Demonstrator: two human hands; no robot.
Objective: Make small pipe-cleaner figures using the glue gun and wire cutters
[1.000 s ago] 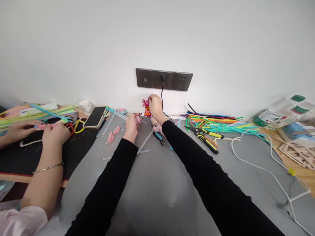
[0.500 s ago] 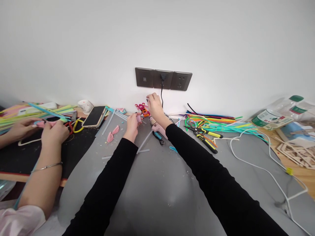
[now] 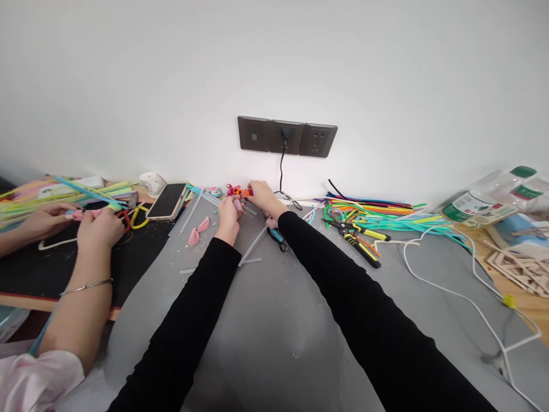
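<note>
Far across the grey mat [image 3: 274,320], close to the wall, my right hand [image 3: 261,197] pinches a small pink and orange pipe-cleaner figure [image 3: 237,191], now tipped over sideways. My left hand [image 3: 228,216] is closed on a small pink piece [image 3: 237,203] just below the figure. Both arms wear black sleeves. A pink glue gun [image 3: 274,229] lies under my right wrist, mostly hidden.
Yellow-handled pliers [image 3: 358,240] and a heap of coloured pipe cleaners [image 3: 377,217] lie to the right, with a white cable [image 3: 454,292]. A phone [image 3: 165,201] and pink pieces [image 3: 198,232] lie left. Another person's hands [image 3: 92,226] work at far left. Wall sockets [image 3: 287,137] behind.
My right hand has lowered the figure from upright against the wall down and leftward, tipping it sideways to meet my left hand.
</note>
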